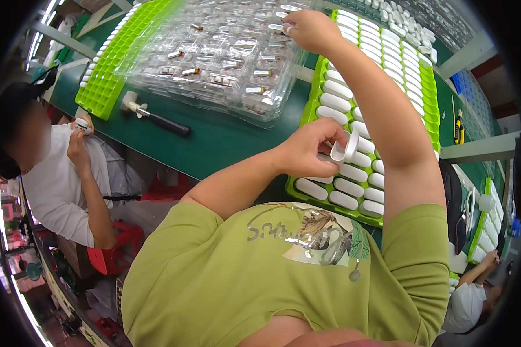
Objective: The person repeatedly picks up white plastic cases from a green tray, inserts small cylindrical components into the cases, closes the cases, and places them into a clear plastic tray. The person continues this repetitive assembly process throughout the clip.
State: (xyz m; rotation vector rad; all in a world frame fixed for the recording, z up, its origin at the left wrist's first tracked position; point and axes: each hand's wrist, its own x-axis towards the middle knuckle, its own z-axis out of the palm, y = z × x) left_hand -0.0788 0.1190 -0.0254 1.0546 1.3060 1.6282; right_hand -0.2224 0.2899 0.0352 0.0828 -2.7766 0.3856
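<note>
My left hand is closed round a hollow white oval plastic shell, its open side showing, just above the near part of a green tray. A second white piece stands edge-on right against that shell. Rows of white oval cases fill this tray. My right arm stretches over the tray to the far side. There my right hand pinches at a small white oval piece by the corner of the stacked clear plastic trays; its fingertips are partly hidden.
Small metallic cylindrical parts sit in the clear trays. A black-handled hammer lies on the green table. Another green tray stands at the far left. At the left a co-worker holds a small white part. Yellow-black cutters lie right.
</note>
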